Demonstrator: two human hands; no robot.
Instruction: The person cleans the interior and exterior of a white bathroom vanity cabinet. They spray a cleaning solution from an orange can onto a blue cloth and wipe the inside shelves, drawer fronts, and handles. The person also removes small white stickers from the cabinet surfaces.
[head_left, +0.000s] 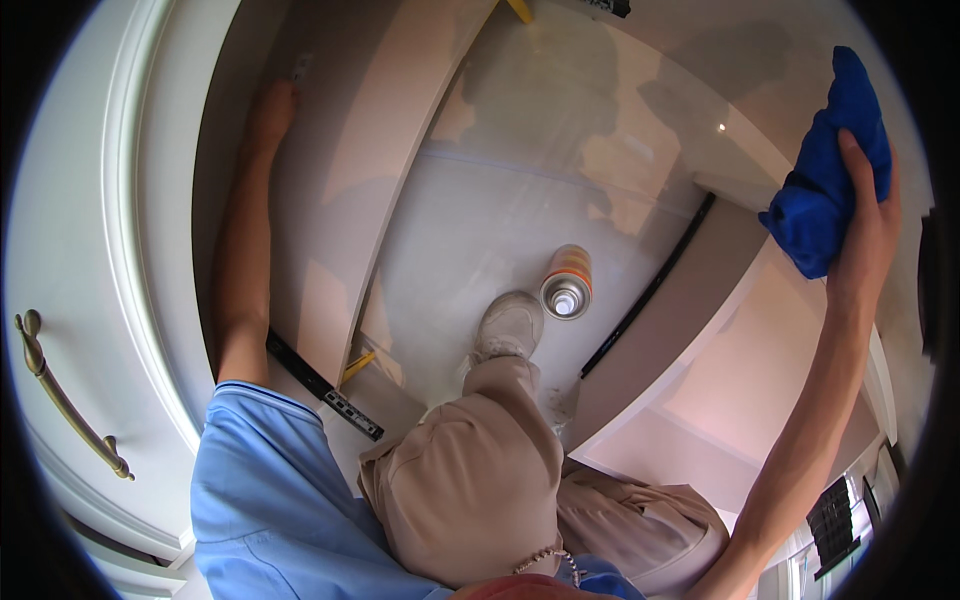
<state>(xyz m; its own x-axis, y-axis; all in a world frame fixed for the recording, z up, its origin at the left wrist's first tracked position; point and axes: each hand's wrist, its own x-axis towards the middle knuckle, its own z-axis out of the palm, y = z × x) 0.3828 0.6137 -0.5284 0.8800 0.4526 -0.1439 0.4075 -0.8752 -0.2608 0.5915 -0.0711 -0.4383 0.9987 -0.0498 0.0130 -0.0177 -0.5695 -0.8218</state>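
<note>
My right hand (874, 202) is raised at the right and grips a bunched blue cloth (814, 180). At the upper left, my left hand (276, 109) reaches into the shaded inside of a cabinet (315, 187). A small pale fitting (302, 67) shows just beyond its fingers. Shadow blurs that hand, so its grip is unclear. Between my arms, an aerosol can (568, 281) with an orange and yellow band stands on the pale floor panel (450, 217), beside the toe of my beige shoe (512, 322).
A white door (67, 225) with a bronze handle (71, 405) borders the left. Black drawer slides (649, 285) run along the side panels, one (352, 412) jutting near my knee. A yellow piece (358, 366) lies at the divider panel's (420, 135) foot. An open compartment (720, 375) is at right.
</note>
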